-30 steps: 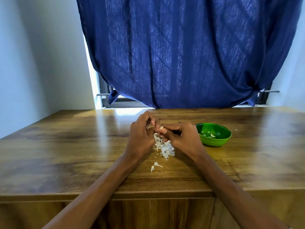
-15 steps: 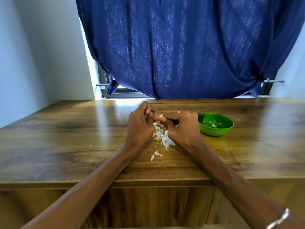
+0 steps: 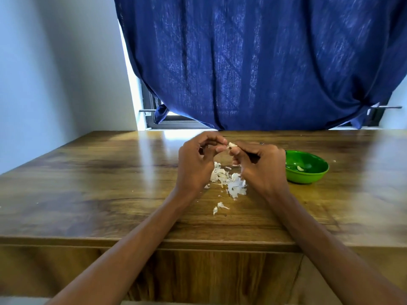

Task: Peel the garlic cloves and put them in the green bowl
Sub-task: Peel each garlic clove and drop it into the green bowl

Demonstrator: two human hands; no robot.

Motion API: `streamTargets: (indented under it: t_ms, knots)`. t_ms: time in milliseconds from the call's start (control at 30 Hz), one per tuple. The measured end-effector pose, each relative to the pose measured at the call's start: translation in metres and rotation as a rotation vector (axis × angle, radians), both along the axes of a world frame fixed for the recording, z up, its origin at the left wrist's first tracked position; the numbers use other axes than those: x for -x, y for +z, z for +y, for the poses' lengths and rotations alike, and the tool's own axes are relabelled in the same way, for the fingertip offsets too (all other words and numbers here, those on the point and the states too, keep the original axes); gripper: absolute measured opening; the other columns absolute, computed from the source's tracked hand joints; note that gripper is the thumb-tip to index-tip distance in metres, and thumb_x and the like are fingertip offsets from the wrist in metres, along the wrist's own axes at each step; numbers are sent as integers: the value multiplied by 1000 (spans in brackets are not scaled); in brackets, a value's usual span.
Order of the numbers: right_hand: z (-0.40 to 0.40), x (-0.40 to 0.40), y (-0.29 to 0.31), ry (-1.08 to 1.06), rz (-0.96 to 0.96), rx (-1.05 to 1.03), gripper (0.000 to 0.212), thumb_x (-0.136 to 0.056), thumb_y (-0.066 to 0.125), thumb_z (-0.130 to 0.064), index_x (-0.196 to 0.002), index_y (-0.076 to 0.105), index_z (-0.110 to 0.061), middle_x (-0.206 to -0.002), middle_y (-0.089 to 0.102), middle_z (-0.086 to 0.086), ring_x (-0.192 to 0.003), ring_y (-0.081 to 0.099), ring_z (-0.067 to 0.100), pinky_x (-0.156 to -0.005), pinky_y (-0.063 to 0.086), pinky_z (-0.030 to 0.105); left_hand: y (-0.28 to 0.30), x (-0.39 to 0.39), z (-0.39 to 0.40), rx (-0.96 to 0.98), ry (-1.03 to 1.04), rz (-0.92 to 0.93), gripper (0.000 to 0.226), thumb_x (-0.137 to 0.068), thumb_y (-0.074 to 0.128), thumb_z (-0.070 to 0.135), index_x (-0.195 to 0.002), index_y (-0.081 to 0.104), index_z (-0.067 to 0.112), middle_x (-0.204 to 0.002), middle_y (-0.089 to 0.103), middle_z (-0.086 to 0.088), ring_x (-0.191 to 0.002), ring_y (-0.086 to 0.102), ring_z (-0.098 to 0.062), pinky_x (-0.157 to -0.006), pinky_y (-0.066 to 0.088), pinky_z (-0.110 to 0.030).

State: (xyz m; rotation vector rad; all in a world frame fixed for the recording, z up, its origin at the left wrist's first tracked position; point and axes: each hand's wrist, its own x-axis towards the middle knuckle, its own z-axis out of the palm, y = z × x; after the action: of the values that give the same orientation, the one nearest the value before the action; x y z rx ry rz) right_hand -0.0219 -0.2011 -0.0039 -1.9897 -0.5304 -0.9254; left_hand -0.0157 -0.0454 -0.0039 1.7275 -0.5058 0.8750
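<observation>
Both hands hover above the wooden table [image 3: 88,186], fingertips meeting over a small pale garlic clove [image 3: 232,145]. My right hand [image 3: 262,166] pinches the clove between thumb and fingers. My left hand [image 3: 195,164] has its fingers curled, and its fingertips pinch at the clove's left end. Under the hands lies a heap of white garlic skins [image 3: 229,180]. The green bowl [image 3: 308,175] stands just right of my right hand, and a peeled clove [image 3: 300,168] lies inside it.
A dark blue curtain [image 3: 253,62] hangs behind the table's far edge, with a window frame below it. Two loose bits of skin [image 3: 220,206] lie nearer the front edge. A pale wall stands at the left.
The hands have drawn slightly apart, so the clove now shows between the fingertips. The view has shifted a little; the bowl and skins lie where they were.
</observation>
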Motion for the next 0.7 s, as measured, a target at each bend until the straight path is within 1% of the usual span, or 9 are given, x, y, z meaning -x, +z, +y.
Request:
streamTargets:
  t_ms: [67,133,267,333,367,500,600,667,700]
  knots:
    - [-1,0,1,18,20,-29,14,-90,73,-15,-103,78,-17,-75,65,-26,-71,70,3,-68,59,24,1,-1,3,-23,63,-18,24,-90,68,-4,-89,74,19,-87,76,8,-87,72,-6,-79,59,-31]
    - [-1,1,0,16,31,-32,12,-90,73,-16,-101,78,-17,-74,64,-28,-70,69,0,-67,58,20,2,0,2,-22,97,-24,22,-90,67,-3,-89,74,18,-86,76,8,-86,72,-5,-75,60,-36]
    - [0,1,1,10,67,-50,10,-91,71,-18,-98,79,-19,-75,67,-24,-70,70,3,-68,61,30,0,1,0,-41,117,-42,18,-94,64,-2,-94,75,12,-89,76,7,-87,71,-4,-72,61,-40]
    - [-1,2,1,4,65,-55,9,-92,71,-18,-96,79,-20,-74,69,-21,-69,69,3,-69,60,30,0,1,1,-75,125,-50,18,-97,62,1,-96,75,13,-90,75,9,-88,70,-2,-71,60,-38]
    - [-1,2,1,2,67,-56,10,-92,71,-18,-97,79,-20,-74,69,-20,-69,69,3,-69,60,30,0,1,0,-92,126,-56,16,-97,62,4,-96,76,13,-90,75,9,-87,69,-2,-72,59,-34]
    - [0,2,1,-4,73,-15,18,-92,70,-21,-108,76,-19,-80,70,-19,-74,69,6,-70,60,36,1,3,-2,-90,102,-74,4,-90,75,14,-94,76,14,-89,75,8,-83,68,-4,-70,52,-18]
    - [0,3,1,8,72,13,21,-92,70,-23,-112,75,-22,-79,67,-24,-73,68,2,-66,59,28,1,5,-2,-83,109,-83,6,-87,78,11,-89,75,17,-86,74,10,-80,66,-3,-67,47,-14]
    - [-1,4,0,31,83,13,20,-91,70,-25,-111,74,-24,-78,65,-29,-72,68,-1,-65,58,23,2,4,-2,-80,123,-77,10,-87,77,9,-87,74,19,-85,73,11,-79,66,-5,-65,47,-16]
    - [-1,4,0,54,99,-8,18,-91,70,-26,-109,74,-25,-79,67,-28,-73,69,-1,-65,58,21,2,4,-1,-82,127,-72,11,-87,77,9,-86,73,19,-84,72,12,-79,65,-6,-64,47,-16]
